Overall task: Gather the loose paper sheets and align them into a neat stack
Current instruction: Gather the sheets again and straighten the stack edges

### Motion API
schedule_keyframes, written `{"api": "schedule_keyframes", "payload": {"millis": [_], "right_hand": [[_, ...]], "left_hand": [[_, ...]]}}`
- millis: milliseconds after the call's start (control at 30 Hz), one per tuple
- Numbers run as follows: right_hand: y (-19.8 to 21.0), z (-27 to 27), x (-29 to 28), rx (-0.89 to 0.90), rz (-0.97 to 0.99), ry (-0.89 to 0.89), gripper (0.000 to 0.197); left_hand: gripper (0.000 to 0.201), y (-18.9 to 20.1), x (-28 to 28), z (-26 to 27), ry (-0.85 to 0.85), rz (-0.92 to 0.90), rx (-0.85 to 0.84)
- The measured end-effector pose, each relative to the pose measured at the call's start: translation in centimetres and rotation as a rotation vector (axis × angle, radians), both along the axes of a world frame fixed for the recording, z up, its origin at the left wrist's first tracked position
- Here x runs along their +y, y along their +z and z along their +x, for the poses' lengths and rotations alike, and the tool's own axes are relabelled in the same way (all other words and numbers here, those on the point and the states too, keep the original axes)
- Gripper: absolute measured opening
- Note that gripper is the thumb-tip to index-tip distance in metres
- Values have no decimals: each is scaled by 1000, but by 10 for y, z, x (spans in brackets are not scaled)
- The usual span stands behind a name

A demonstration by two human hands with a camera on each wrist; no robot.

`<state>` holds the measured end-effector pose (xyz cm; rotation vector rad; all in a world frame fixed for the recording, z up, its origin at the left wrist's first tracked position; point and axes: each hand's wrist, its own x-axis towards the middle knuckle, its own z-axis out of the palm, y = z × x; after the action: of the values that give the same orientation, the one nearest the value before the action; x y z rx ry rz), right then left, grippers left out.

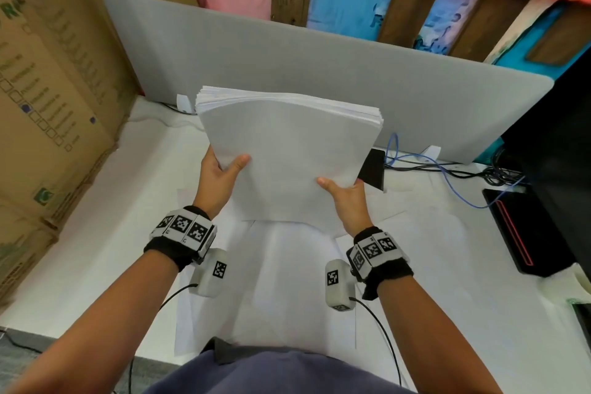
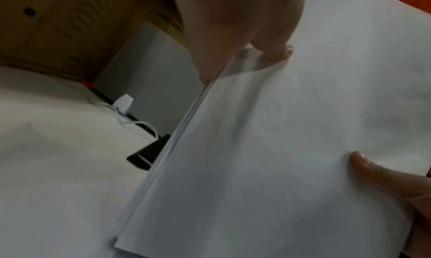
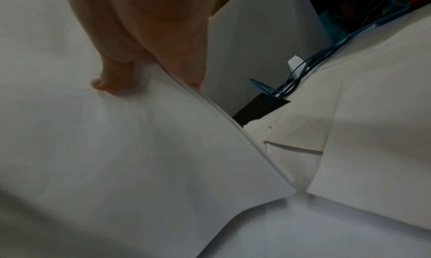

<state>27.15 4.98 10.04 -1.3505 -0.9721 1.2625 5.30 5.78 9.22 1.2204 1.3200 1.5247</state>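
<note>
A thick stack of white paper sheets stands upright on its lower edge on the desk, its top edges slightly uneven. My left hand grips the stack's left side, thumb on the near face and fingers behind. On the right side my right hand grips it the same way. The left wrist view shows the stack's face with my thumb pressed on it. In the right wrist view my thumb lies on the sheet face. More loose sheets lie flat on the desk under the stack.
A grey divider panel stands behind the stack. Cardboard boxes rise on the left. A black device, blue and black cables and a black box sit at the right. The white desk spreads to the left.
</note>
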Motion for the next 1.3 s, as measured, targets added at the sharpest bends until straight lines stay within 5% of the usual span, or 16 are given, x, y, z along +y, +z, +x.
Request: {"api": "schedule_keyframes", "payload": {"millis": [367,600,833,1033,1100,1200,1300], "right_hand": [[-27,10,-9,-36,-94,43,24],[5,17,4,-31,8,78,21],[21,30,3,-75,30,188,22],[11,33,-3,-22,24,75,23],[7,34,-5,-24,16,38,23],[0,32,-11,0,7,-25,22],[-14,27,-23,4,-48,-51,26]], "left_hand": [[42,-28,-5,3,-98,-92,31],[30,5,-5,-6,-197,-74,-7],[59,20,-3,-8,-399,-124,-280],[89,9,-2,3,-447,-245,-204],[80,8,-3,10,-409,-241,-97],[32,2,-6,19,-317,-223,-32],[24,-15,-13,24,-283,-267,12]]}}
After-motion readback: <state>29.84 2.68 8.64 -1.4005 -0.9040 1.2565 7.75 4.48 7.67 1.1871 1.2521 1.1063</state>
